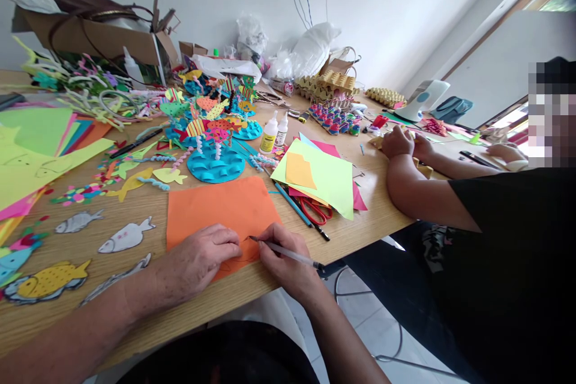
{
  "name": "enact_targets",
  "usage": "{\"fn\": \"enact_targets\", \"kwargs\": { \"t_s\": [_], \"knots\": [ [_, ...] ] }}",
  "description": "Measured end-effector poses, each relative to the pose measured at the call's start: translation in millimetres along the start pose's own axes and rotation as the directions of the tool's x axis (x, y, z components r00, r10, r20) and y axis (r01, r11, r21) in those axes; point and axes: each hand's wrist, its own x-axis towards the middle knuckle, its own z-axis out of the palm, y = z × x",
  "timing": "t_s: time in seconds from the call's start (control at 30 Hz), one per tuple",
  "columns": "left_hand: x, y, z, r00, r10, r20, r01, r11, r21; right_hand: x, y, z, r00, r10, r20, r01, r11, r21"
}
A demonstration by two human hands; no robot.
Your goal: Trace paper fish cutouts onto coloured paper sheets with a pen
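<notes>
Orange sheet [216, 207] lies flat on the wooden table [369, 216], close to its near edge, which slants from near left up toward the right. Left hand [202, 252] rests palm down on the sheet, fingers loosely bent, clamped on nothing visible; right hand [288, 258], just apart from it, has thumb and fingers closed on a pen [294, 255], tip at the sheet's near right part. Open room: a narrow bare strip of wood between sheet and near edge, and a wider bare patch right of the red-handled scissors [320, 221]. Far side is tighter: a blue scalloped base [216, 171] stands just beyond the sheet's far edge, and a pile of yellow-green paper [333, 180] lies just beyond its far right corner. To the left, white fish cutout [128, 237] lies apart from the sheet; yellow fish cutout [54, 279] is farther left. Hidden or unclear: the sheet's near left part is under the left hand; dark drawn lines between the hands are partly covered, shape not readable; a grey-edged cutout [119, 279] is partly covered by the left forearm; seated person [504, 240] at right is cut off by the frame, item in that person's hands hard to identify
</notes>
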Motion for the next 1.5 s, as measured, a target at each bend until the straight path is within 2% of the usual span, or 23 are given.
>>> {"fn": "enact_targets", "kwargs": {
  "t_s": [0.17,0.4,0.6,0.83,1.5],
  "knots": [
    [0.0,1.4,-1.1,1.000,-0.014,0.003,0.014,1.000,-0.004,-0.1,-2.2,-2.5,1.000,-0.009,0.029,0.008,1.000,0.020],
    [0.7,0.4,-1.4,1.000,-0.003,0.013,0.003,1.000,0.005,1.0,1.3,-0.3,1.000,0.000,-0.006,0.000,1.000,-0.011],
    [0.9,0.1,-0.9,1.000,0.000,0.015,0.000,1.000,0.003,0.4,-0.1,-1.4,1.000,-0.005,0.019,0.005,1.000,0.006],
    [0.0,-2.0,1.8,1.000,0.000,0.002,0.000,1.000,-0.016,1.0,0.4,0.1,1.000,0.017,-0.014,-0.017,1.000,-0.021],
    [-0.3,-0.8,1.2,1.000,0.012,-0.004,-0.012,1.000,-0.007,1.2,-2.4,-2.2,1.000,0.012,-0.004,-0.012,0.999,-0.034]
  ]
}}
